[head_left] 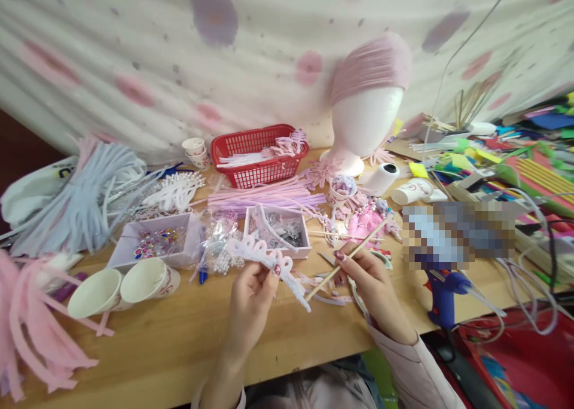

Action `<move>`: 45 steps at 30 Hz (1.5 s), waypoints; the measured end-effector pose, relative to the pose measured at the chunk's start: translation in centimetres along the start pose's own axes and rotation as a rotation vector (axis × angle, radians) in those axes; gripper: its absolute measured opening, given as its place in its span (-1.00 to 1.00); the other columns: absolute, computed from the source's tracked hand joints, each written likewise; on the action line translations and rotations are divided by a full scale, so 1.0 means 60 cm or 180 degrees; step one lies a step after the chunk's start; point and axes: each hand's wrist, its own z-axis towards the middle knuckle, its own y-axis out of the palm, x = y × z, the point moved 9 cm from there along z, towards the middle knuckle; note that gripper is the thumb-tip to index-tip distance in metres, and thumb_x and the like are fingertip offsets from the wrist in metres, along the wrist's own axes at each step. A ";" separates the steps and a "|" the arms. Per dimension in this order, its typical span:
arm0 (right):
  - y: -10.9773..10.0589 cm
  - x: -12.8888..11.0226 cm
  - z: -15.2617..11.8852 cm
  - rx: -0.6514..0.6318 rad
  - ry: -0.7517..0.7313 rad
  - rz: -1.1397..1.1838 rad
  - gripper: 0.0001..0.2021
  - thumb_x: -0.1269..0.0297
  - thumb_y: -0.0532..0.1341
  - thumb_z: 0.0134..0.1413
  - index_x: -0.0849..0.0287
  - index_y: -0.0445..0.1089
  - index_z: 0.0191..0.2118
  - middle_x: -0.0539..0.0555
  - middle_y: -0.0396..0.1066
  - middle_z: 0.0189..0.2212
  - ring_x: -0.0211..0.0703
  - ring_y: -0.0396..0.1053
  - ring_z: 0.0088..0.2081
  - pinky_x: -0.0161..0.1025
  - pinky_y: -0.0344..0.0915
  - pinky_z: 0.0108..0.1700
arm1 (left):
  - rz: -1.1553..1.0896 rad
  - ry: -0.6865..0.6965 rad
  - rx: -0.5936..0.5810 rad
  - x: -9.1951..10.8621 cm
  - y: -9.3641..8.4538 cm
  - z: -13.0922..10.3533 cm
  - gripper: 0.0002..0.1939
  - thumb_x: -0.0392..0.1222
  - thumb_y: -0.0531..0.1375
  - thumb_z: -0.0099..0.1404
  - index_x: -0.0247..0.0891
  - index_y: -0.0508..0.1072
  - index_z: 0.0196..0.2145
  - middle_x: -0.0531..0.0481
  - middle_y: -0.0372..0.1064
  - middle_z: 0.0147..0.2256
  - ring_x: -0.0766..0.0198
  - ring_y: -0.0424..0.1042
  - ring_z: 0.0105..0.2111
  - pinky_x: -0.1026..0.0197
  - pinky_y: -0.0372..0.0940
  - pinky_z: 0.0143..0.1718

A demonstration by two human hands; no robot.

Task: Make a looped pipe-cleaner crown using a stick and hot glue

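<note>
My left hand (255, 298) pinches a pale band (293, 286) of fuzzy pipe cleaner with a row of pink and white loops along its upper edge. In my right hand (370, 280) a thin wooden stick (325, 280) is held between thumb and fingers. The stick's lower tip comes close to the band's lower end; whether they touch I cannot tell. Just behind the hands lie scissors (326, 258), partly covered, and scattered pipe cleaner scraps. A white box (298, 252) of small silvery pieces stands behind the band.
A blue glue gun (442, 304) stands at the right, with cables beyond it. Two paper cups (96, 292) lie tilted at the left beside pink pipe cleaners (40, 331). At the back are a red basket (253, 174) and a white foam head (365, 119).
</note>
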 end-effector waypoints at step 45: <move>0.025 0.018 0.054 -0.0512 -0.0031 -0.3156 -0.53 0.20 0.15 0.24 0.12 0.17 -0.71 0.02 0.21 -0.73 -0.26 0.09 -0.64 -0.22 -0.08 -0.51 | -0.0620 -0.0360 0.0595 -0.018 -0.017 -0.009 -0.64 0.06 0.42 0.03 -0.31 0.50 -0.51 0.13 0.22 -0.66 0.42 0.10 -0.61 0.33 -0.01 -0.58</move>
